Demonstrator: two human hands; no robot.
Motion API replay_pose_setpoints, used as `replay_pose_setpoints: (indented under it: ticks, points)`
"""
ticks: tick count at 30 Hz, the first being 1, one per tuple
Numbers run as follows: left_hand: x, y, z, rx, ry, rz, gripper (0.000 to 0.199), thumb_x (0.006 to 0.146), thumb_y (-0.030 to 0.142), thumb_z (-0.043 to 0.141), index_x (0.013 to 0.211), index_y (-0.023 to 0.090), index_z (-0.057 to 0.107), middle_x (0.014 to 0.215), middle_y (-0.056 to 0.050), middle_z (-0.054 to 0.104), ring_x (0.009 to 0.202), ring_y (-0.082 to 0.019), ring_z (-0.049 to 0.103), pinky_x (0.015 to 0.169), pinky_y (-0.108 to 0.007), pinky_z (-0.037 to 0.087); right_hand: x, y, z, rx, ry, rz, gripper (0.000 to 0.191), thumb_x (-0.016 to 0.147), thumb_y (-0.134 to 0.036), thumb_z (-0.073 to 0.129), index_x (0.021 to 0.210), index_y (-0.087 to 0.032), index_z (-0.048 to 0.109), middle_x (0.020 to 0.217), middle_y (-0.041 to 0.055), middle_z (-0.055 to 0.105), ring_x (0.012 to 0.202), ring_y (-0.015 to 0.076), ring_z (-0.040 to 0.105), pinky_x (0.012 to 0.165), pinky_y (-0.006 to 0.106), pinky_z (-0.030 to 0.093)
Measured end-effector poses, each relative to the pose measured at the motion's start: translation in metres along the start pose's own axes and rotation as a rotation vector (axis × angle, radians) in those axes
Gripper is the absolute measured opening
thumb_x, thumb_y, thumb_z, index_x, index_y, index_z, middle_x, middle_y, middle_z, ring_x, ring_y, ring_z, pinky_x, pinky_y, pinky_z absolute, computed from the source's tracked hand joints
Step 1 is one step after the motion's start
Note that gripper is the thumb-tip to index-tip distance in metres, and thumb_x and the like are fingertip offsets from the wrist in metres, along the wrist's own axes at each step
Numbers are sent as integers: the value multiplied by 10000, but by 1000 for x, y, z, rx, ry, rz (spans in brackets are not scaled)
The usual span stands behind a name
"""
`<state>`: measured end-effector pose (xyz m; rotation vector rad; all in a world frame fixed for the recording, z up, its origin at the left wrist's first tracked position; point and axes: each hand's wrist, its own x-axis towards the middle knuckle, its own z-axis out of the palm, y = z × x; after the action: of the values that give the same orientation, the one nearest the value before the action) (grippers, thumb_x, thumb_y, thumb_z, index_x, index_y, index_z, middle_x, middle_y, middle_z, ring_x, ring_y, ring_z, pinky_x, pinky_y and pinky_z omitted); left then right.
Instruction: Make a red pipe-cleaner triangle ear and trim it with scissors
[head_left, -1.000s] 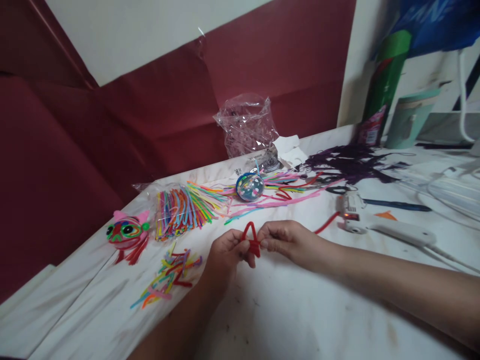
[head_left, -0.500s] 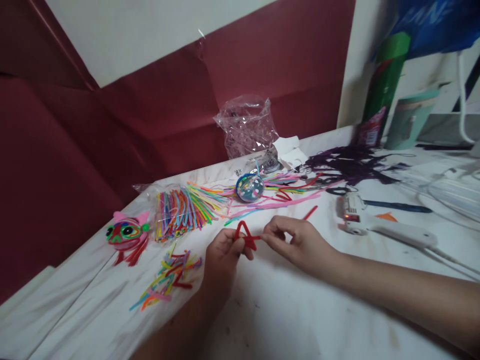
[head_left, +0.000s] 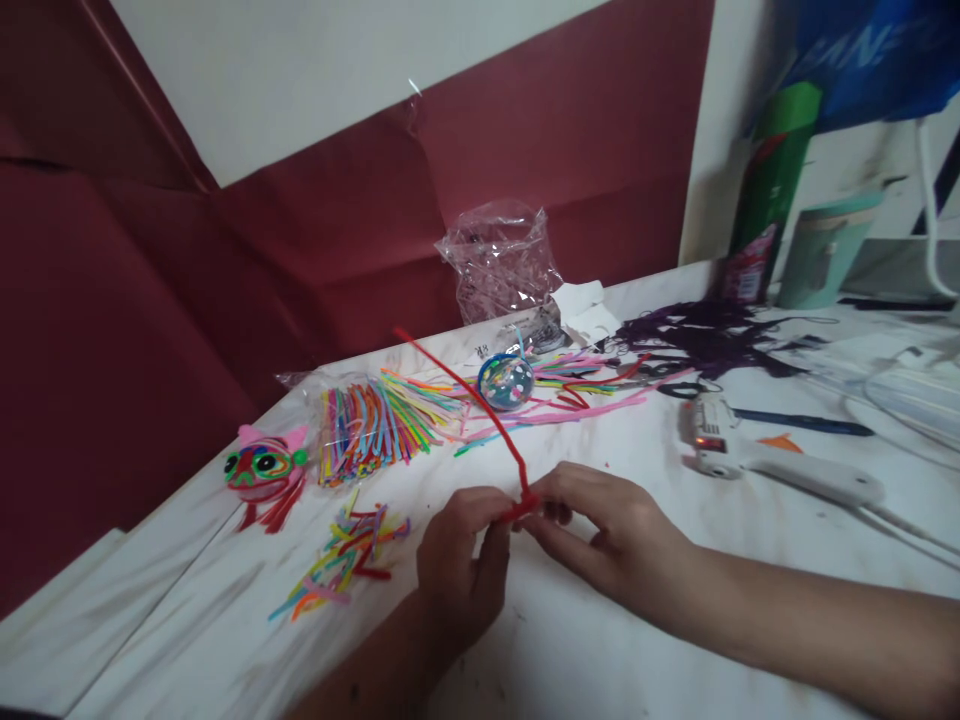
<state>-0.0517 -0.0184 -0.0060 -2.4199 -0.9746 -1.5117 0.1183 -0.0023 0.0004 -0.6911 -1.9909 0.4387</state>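
Both hands meet above the white table at the centre. My left hand (head_left: 463, 560) pinches the left end of a small folded part of a red pipe cleaner (head_left: 495, 405). From the right, my right hand (head_left: 600, 525) closes its thumb and fingers on the same folded part. The long free end of the pipe cleaner rises up and to the left from between the hands. Behind them is a round, clear ball (head_left: 505, 382) with a blue rim and coloured spots. The fingertips partly hide the folded part.
A colourful animal face (head_left: 262, 467) lies at the left, beside bagged pipe cleaners (head_left: 367, 425) and a pile of short pieces (head_left: 341, 565). At the right are a white glue gun (head_left: 795, 468), a dark pen (head_left: 806, 422), purple strands (head_left: 712, 335), a green cup (head_left: 829, 250) and a cable.
Both hands have come closer together. The open red triangle between them now shows as a compact fold, and the long free end has swung from the right up to the left.
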Motion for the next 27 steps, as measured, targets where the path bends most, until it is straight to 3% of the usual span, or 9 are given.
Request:
replay_pose_setpoints:
  ticks: [4,9,15,20,25,27]
  points:
    - [1,1,1,-38,-49,-3,210,771,65,470,931,182,540,801,-46,653,751,-137,618,665,-247,496,0,4,-1,-77,-18,-65,142,834,-200,473,779,-129,582,672,57,579,625,136,517,556,245,413]
    - [5,4,1,-137,-18,-148,133,780,81,489,838,175,562,723,-23,637,683,-124,606,638,-241,493,1,7,-1,-85,-45,-165,157,859,-165,431,805,-152,578,704,48,587,658,128,517,603,241,416]
    - [2,0,3,-228,-66,-199,116,788,98,502,845,175,567,758,-32,645,718,-128,609,648,-240,491,1,6,-2,-67,-16,-71,102,816,-218,510,771,-140,558,646,35,558,599,123,502,544,232,401]
    - [1,-2,4,-295,-85,-287,96,800,119,502,834,177,570,737,-22,637,691,-121,601,651,-245,486,3,8,-3,-52,-49,-116,183,849,-207,455,718,-145,568,653,46,572,614,125,513,559,234,407]
    - [3,-2,3,-257,-112,-253,77,791,130,518,801,174,580,726,-24,646,694,-124,596,643,-240,470,5,6,-3,9,-61,-17,170,828,-217,487,710,-153,590,642,37,569,613,125,519,555,229,411]
    - [2,-2,4,-316,-121,-327,64,790,135,523,785,169,578,709,-24,641,672,-122,596,638,-243,472,4,7,-3,21,-77,-31,196,838,-217,473,696,-157,595,649,39,574,623,124,524,557,227,411]
